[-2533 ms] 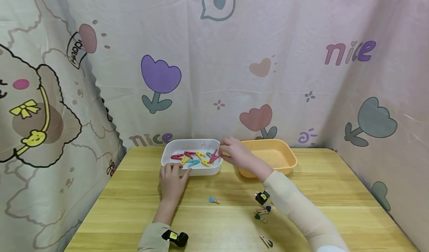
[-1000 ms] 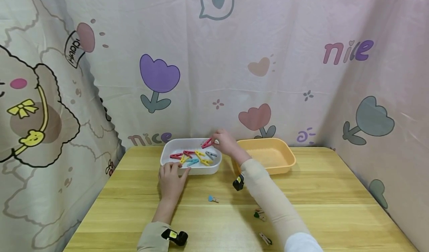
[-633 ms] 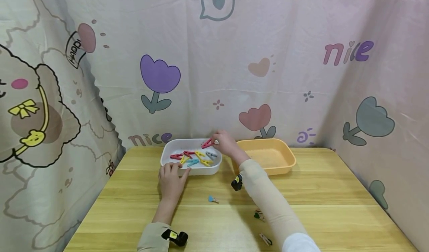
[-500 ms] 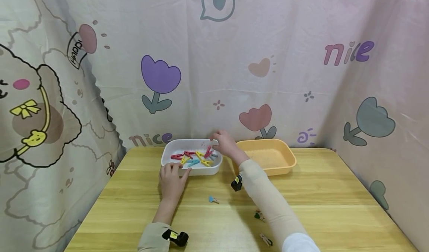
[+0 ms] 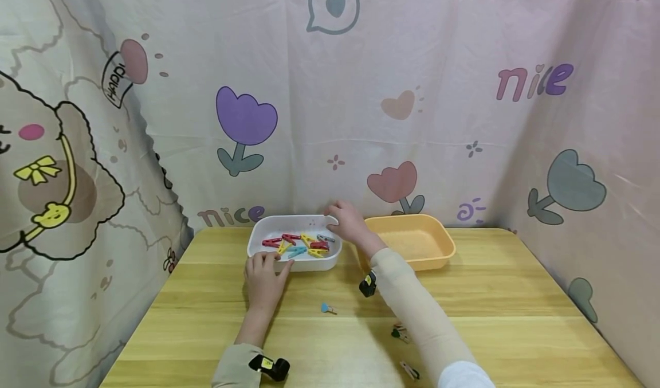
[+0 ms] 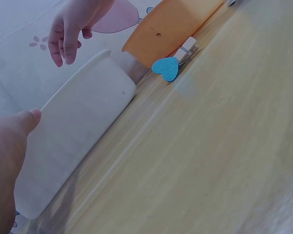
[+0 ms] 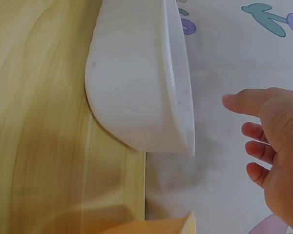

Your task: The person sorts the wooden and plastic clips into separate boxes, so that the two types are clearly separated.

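Note:
Over the right back corner of the white basin (image 5: pixel 295 265), my right hand (image 5: pixel 349 223) hovers with loosely bent fingers and holds nothing; the right wrist view shows it apart from the rim. My left hand (image 5: pixel 264 279) grips the basin's front left rim, fingers over the edge and thumb (image 6: pixel 31 119) against the outer wall. Inside the basin lie several plastic clothespins: a red clothespin (image 5: pixel 319 245) at the right, a grey clothespin (image 5: pixel 326 238) behind it, a blue clothespin (image 5: pixel 296 251), and yellow and other red ones.
A yellow basin (image 5: pixel 447 253) stands right of the white one. A small wooden clip with a blue heart (image 5: pixel 328 308) lies on the table (image 5: pixel 206 319) in front. Towards the right are a clip with a green end (image 5: pixel 399 334) and another wooden clip (image 5: pixel 409 370).
My right hand carried a red clothespin left over the white basin and let it go; it dropped among the others. My left hand stayed at the rim.

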`<state>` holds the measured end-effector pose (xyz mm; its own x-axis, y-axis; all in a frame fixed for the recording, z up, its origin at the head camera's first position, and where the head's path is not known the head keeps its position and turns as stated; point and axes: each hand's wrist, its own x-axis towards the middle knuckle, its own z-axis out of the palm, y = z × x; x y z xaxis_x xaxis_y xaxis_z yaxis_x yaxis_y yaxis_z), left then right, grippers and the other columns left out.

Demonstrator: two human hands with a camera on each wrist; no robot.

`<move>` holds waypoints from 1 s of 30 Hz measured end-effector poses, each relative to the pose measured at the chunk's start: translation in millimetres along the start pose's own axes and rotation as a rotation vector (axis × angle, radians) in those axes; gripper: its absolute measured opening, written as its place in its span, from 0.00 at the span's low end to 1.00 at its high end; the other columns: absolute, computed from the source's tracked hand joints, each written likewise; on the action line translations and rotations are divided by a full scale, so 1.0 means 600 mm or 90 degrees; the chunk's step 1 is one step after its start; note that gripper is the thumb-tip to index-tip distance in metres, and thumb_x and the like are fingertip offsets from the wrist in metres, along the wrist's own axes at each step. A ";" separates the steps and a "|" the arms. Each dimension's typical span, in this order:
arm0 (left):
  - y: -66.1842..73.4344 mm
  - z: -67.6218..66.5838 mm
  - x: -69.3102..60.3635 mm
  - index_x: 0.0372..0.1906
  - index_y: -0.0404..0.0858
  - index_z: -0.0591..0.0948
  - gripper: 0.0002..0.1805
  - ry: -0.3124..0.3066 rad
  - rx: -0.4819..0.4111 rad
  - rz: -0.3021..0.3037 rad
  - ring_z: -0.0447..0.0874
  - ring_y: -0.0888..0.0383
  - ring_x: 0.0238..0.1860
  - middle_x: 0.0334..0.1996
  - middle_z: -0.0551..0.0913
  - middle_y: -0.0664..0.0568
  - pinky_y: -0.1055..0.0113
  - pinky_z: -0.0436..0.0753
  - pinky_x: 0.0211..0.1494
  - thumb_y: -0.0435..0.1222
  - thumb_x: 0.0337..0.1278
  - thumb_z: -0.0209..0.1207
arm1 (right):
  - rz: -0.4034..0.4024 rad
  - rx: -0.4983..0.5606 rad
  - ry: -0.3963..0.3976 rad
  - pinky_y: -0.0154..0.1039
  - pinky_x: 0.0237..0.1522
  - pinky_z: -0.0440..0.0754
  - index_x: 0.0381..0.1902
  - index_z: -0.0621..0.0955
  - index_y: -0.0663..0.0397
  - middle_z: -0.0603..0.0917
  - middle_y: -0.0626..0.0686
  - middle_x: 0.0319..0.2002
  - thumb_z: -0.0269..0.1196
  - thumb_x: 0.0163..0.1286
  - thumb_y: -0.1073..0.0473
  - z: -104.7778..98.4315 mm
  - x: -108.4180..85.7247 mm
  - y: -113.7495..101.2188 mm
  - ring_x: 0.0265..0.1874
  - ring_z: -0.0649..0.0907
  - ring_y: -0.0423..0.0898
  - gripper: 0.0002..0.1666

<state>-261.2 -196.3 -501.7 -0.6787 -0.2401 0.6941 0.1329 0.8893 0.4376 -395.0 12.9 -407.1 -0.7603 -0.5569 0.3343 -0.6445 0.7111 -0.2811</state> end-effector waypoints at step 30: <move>-0.002 0.002 0.000 0.37 0.37 0.80 0.19 -0.026 -0.009 -0.024 0.70 0.42 0.48 0.39 0.76 0.41 0.48 0.68 0.55 0.47 0.50 0.70 | -0.065 -0.073 0.118 0.51 0.49 0.77 0.40 0.83 0.54 0.81 0.55 0.41 0.70 0.60 0.57 -0.066 -0.106 0.077 0.44 0.78 0.53 0.12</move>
<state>-262.2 -196.8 -503.0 -0.7122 -0.2571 0.6532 0.1169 0.8741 0.4715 -373.2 98.5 -405.9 -0.6572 -0.5480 0.5175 -0.6958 0.7050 -0.1370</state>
